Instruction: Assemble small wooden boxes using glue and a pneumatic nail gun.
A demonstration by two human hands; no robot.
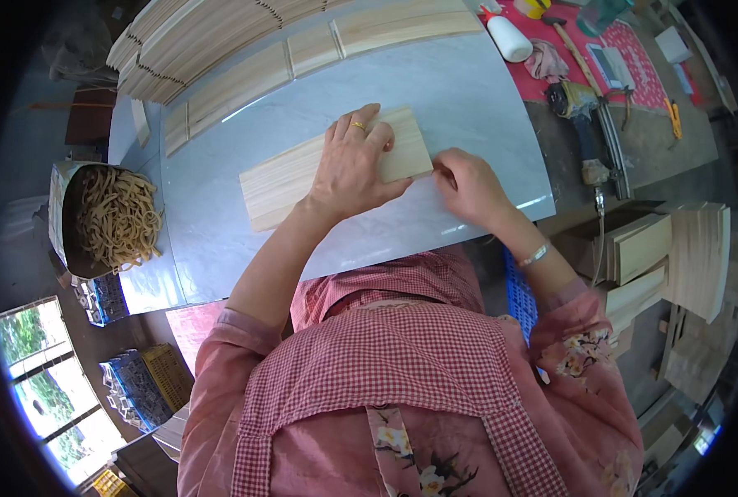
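A flat, pale wooden piece (282, 178) lies aslant on the grey, marble-patterned tabletop; whether it is a plain board or a shallow box I cannot tell. My left hand (348, 161), with a ring on one finger, rests across it, fingers curled over the top and thumb by the near edge, gripping it. At its right end, by the near corner, my right hand (468, 186) is closed in a pinch. What those fingertips hold, if anything, is hidden.
Stacked wooden slats (195, 41) and grooved panels (410, 29) line the far side. A tin of tan bands (116, 215) stands left. On the right are a white bottle (509, 37), a hammer (576, 54), an air tool with hose (584, 124) and stacked boards (692, 257).
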